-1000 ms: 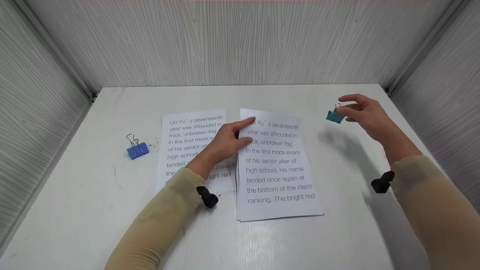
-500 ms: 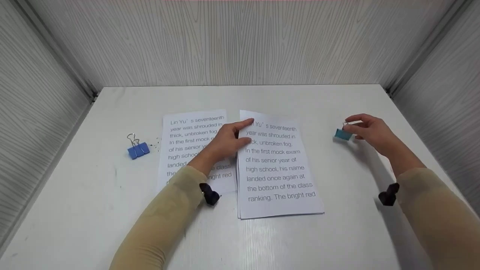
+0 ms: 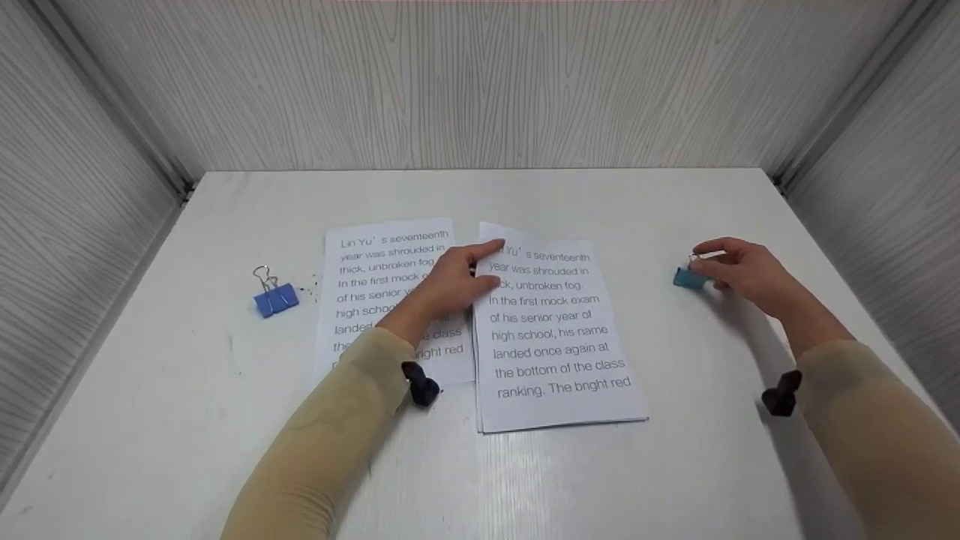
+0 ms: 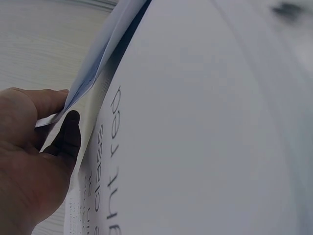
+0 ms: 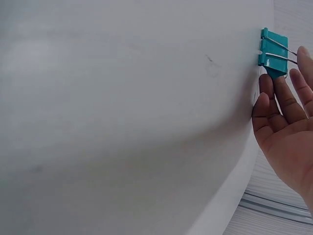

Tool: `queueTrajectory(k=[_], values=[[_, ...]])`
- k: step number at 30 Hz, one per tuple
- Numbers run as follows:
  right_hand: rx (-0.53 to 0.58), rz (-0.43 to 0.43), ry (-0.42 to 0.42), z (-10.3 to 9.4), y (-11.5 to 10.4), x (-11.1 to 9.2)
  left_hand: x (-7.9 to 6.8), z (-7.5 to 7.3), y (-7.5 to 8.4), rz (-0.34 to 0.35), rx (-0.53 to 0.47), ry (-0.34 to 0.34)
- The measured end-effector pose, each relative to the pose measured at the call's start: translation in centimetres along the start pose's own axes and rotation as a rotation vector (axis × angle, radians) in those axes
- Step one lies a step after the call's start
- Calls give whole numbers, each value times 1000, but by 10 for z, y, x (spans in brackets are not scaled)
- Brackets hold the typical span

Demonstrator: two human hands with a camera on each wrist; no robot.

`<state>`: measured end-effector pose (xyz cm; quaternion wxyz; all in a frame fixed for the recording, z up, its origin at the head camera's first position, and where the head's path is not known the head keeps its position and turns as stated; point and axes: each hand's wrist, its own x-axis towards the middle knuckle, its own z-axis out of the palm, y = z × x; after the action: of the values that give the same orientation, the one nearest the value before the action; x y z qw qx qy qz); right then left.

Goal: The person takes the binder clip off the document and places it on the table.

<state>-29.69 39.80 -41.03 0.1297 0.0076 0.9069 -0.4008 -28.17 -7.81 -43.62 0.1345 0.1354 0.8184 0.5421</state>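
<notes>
My left hand [image 3: 444, 283] grips the left edge of a stack of printed paper sheets [image 3: 559, 349] in the middle of the table. Its index finger and thumb lie over the stack's upper left. In the left wrist view, the sheets' lifted edge [image 4: 93, 73] comes between the fingers. To the right of the stack, my right hand [image 3: 750, 276] pinches a teal binder clip [image 3: 688, 278] by its wire handles. The clip's body is low, at the tabletop; whether it touches is hard to tell. The right wrist view shows the teal clip [image 5: 275, 51] at the fingertips.
A second printed paper pile [image 3: 375, 262] lies left of the stack, partly under my left forearm. Further left is a blue binder clip [image 3: 277, 300] with its wire handles raised. Panelled walls [image 3: 480, 82] enclose the white table [image 3: 517, 487] at back and sides.
My right hand has come down toward the table and slightly nearer me with the teal binder clip. The stack's near edge has shifted slightly away from me; my left hand has barely moved.
</notes>
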Motion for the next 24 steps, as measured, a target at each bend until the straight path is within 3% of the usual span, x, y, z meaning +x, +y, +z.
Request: queueTrajectory(k=[13,19,24], values=[[-94,-33,30,4,-2,-3,1,1,1,8,68,-10],[-98,-59,70,2,-5,-7,0,-4,8,1,173,61],[-138,-127,192,7,-21,-14,-9,-13,17,35,307,123]])
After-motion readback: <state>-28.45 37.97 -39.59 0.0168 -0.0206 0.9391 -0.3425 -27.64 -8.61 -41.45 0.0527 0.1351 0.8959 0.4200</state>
